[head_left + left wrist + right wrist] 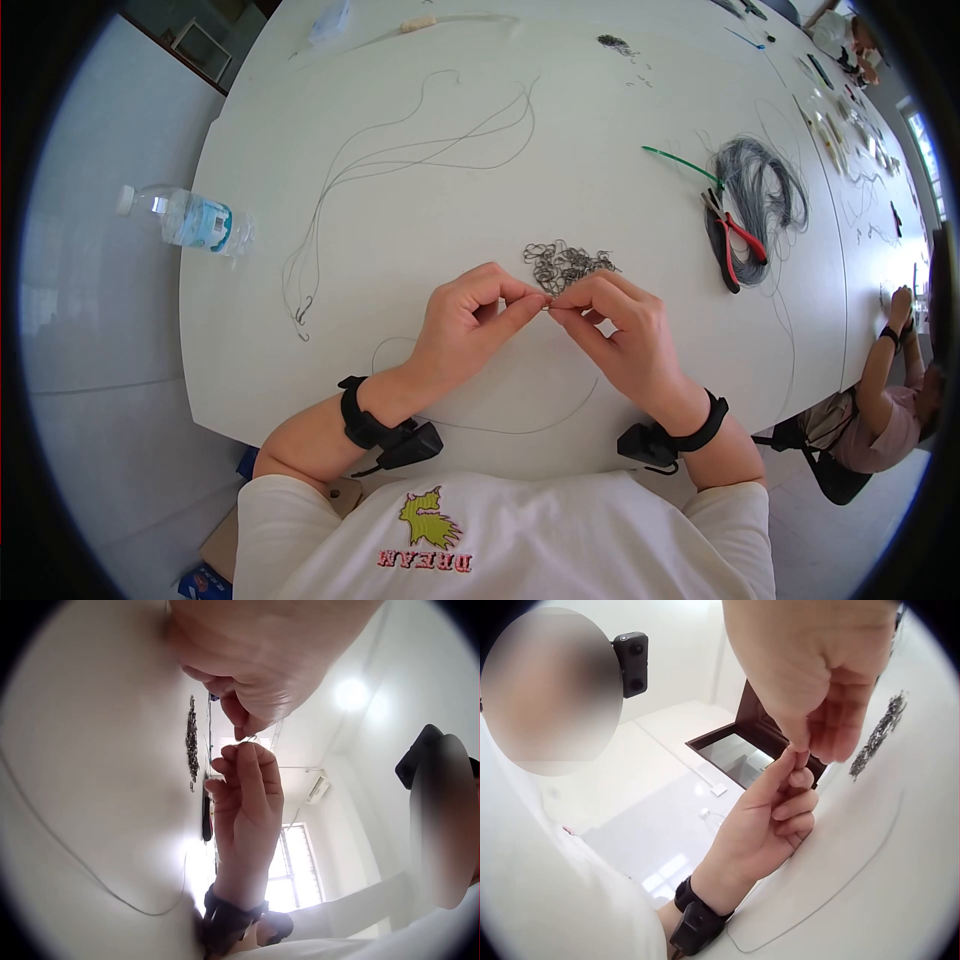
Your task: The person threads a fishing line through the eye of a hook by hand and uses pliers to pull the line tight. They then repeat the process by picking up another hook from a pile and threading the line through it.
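Both hands meet fingertip to fingertip in front of a pile of dark fish hooks [565,268]. My left hand [478,312] pinches with thumb and index finger, and my right hand [625,318] does the same against it. Between the fingertips a small curved metal hook [252,738] shows; most of it is hidden by the fingers. A thin grey line [500,432] loops over the table below the hands and passes under the left forearm. In the right wrist view the hook pile [877,739] lies just beyond the fingers.
Several long strands [340,175] with hooks [303,325] at one end lie left. A plastic bottle [200,220] rests on its side at the left edge. Red-handled pliers [735,240] overlap a coil of grey line [765,185] at right. Another person [890,400] sits at far right.
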Tool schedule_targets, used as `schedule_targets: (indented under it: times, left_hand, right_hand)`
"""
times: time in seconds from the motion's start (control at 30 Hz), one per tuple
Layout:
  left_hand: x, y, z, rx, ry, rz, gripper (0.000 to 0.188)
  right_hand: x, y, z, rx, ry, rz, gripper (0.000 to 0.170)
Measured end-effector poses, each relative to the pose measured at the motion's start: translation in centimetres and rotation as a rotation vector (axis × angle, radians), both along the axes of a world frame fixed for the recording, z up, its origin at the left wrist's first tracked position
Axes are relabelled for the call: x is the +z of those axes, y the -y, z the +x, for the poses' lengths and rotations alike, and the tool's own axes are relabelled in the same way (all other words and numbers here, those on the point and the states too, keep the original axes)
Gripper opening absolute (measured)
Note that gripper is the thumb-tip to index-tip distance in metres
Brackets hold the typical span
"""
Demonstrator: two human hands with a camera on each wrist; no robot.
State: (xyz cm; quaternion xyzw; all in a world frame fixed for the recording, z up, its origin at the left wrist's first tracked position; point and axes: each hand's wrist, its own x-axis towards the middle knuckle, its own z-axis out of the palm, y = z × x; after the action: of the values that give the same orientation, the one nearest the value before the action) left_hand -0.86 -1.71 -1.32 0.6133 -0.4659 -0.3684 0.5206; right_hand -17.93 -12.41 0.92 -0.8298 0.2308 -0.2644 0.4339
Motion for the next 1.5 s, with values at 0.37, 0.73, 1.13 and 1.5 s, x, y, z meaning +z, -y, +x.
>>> schedule_targets:
  times: [0.37, 0.73, 1.13, 1.5]
  left_hand:
    - [0.2, -0.3, 0.0, -0.046, -0.065, 0.018, 0.008]
    - [0.5, -0.3, 0.2, -0.002, -0.061, 0.068, 0.007]
    - [-0.7, -0.5, -0.2, -0.004, -0.275, 0.059, 0.011]
    - [-0.1, -0.7, -0.5, -0.023, -0.27, 0.071, 0.014]
  right_hand:
    - [-0.2, 0.0, -0.2, 0.001, -0.024, -0.076, 0.012]
    - [0.1, 0.1, -0.3, -0.024, 0.031, -0.052, 0.027]
    - [0.5, 0.1, 0.0, 0.024, -0.003, -0.323, 0.026]
    - [0.3, 0.0, -0.3, -0.005, 0.048, -0.183, 0.013]
